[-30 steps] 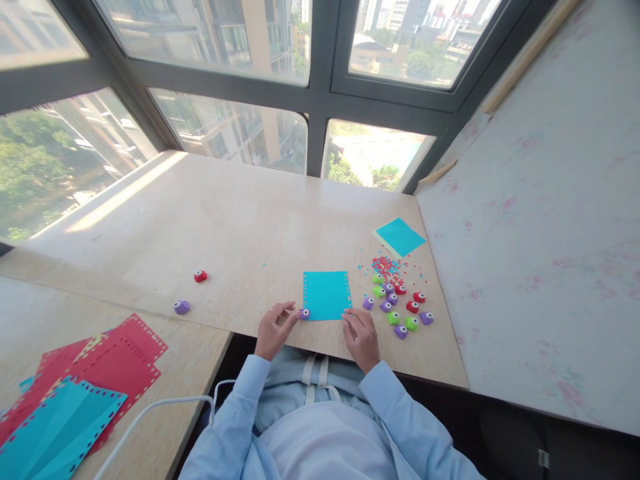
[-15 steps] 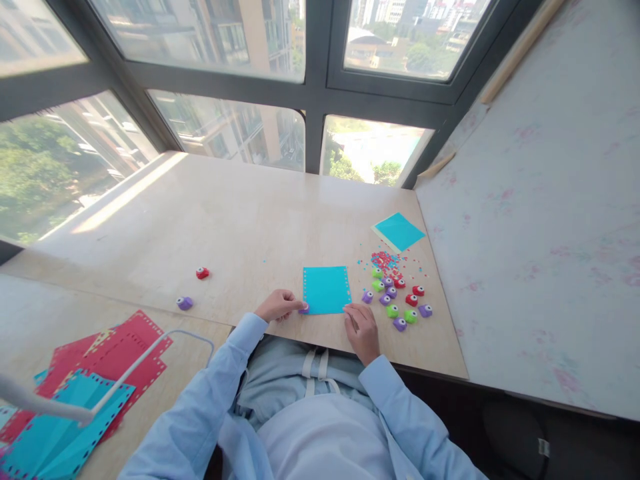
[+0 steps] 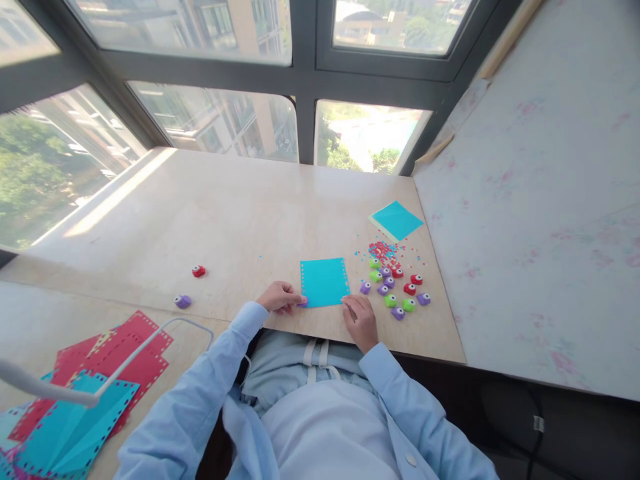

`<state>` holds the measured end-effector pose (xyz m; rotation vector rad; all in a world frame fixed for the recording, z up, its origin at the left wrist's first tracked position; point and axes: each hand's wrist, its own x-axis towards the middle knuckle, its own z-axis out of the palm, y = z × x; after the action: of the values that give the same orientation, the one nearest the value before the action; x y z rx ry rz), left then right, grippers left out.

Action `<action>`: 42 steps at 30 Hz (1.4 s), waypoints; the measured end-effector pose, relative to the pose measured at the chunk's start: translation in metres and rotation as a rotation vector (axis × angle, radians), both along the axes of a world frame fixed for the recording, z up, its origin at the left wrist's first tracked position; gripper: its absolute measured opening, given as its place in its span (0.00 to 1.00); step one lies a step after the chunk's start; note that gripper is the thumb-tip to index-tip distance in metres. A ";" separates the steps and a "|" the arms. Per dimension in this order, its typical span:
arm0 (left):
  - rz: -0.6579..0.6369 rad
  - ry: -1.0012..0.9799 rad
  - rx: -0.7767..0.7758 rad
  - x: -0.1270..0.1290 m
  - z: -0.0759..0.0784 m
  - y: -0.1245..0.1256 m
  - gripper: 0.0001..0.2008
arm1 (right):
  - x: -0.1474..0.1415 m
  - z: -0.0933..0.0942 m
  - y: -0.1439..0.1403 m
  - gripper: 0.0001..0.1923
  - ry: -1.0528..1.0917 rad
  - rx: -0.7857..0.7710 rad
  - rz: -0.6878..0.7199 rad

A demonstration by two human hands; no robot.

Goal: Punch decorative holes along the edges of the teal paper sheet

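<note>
Since a second ago our left hand [image 3: 280, 296] has curled shut over the small purple punch [image 3: 303, 303] at the blue sheet's [image 3: 324, 282] lower-left corner, frame centre; right hand [image 3: 361, 319], fingers flat, pins the lower-right corner. We're pressing another hole.

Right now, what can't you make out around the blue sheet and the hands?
- Head view: whatever the left hand pinches at the blue sheet corner is hidden by its fingers.
- Hole shapes along the sheet's edges: too small.
- Right hand: fingertips meet the sheet's corner; grip unclear.
- Scraps: too small.
</note>
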<state>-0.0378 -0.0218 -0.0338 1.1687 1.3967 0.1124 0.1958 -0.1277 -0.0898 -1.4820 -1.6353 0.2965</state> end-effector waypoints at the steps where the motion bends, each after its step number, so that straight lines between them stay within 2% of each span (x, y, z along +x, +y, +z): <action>1: 0.010 -0.004 0.006 0.000 0.000 -0.001 0.24 | 0.000 0.000 0.000 0.11 0.003 0.001 0.001; 5: 0.061 -0.016 0.023 0.002 -0.002 -0.006 0.22 | 0.001 -0.002 0.000 0.11 0.014 -0.002 -0.005; 11: 0.150 -0.073 -0.035 0.002 0.000 -0.009 0.21 | 0.000 -0.001 0.001 0.11 0.032 -0.010 -0.011; 17: 0.145 -0.084 -0.037 0.003 -0.001 -0.006 0.21 | 0.001 -0.001 0.001 0.11 0.027 -0.008 -0.011; 23: 0.159 -0.126 -0.146 0.004 -0.003 -0.002 0.22 | 0.001 -0.001 0.000 0.11 0.017 -0.001 -0.010; 34: 0.159 -0.111 -0.090 0.002 -0.005 -0.005 0.24 | 0.001 0.000 -0.004 0.12 0.038 -0.012 -0.006; 42: 0.112 -0.155 -0.139 -0.005 -0.006 0.001 0.24 | 0.001 0.000 -0.004 0.12 0.052 -0.014 -0.023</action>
<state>-0.0425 -0.0213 -0.0396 0.9469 1.3109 0.1791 0.1971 -0.1320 -0.0900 -1.4903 -1.5774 0.3314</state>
